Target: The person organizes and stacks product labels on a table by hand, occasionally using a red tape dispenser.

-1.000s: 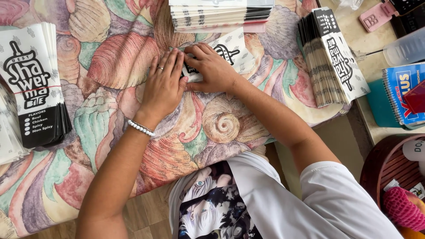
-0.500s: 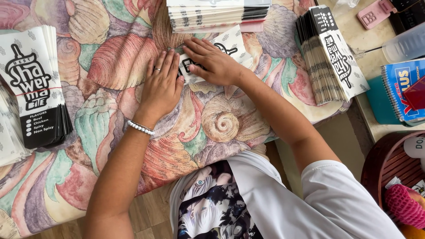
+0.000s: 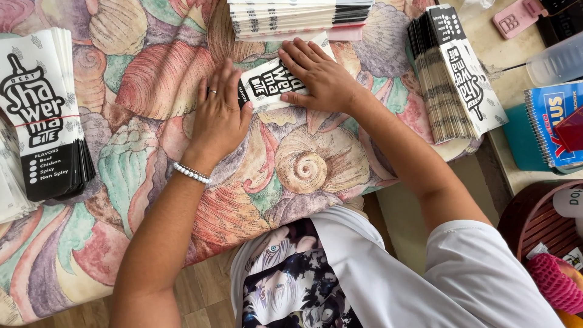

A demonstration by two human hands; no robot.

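A white paper sleeve with black lettering lies flat near the desk's far edge — right hand pressing it with spread fingers, left hand flat beside, gripping nothing.

Looking straight down on a shell-patterned cloth. At upper centre, left hand flat on the cloth, thumb touching a white and black paper sleeve; right hand pressed open on the same sleeve. Above, a stack of sleeves; another stack at left, a fanned stack at upper right. Spiral notebook at right edge.
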